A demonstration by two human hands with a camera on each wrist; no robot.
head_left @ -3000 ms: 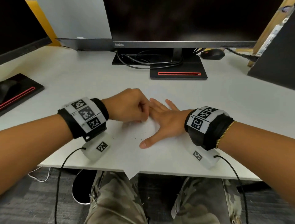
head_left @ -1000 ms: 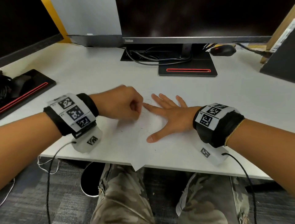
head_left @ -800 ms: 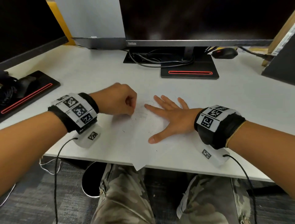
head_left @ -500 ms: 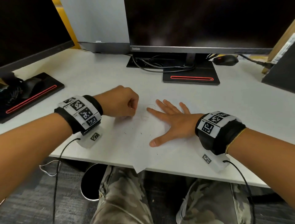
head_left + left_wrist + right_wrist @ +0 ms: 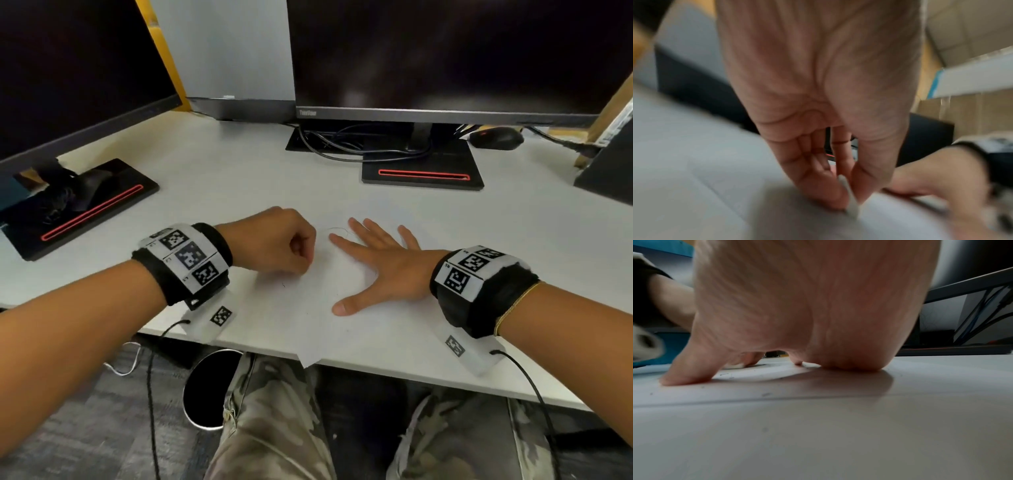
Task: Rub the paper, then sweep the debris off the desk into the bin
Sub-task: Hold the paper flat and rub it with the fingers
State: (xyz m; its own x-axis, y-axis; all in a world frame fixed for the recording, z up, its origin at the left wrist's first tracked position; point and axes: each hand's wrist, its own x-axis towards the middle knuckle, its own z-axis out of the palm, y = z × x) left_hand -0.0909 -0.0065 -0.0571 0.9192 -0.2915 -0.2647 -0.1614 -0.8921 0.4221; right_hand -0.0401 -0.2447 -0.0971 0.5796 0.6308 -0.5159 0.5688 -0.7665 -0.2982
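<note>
A: Where is the paper (image 5: 301, 318) lying?
B: Flat on the desk (image 5: 239, 192), one corner hanging over the near edge — dark specks of debris (image 5: 765, 394) sitting on it.
A: And the hands?
B: The right hand (image 5: 380, 270) is pressing it down, fingers straight and spread. The left hand (image 5: 274, 245) is curling into a fist, pinching a small white eraser (image 5: 851, 206) against the sheet, just beside the right fingertips.
A: The bin (image 5: 212, 387)?
B: Sitting under the desk — its inside is showing only dark.
</note>
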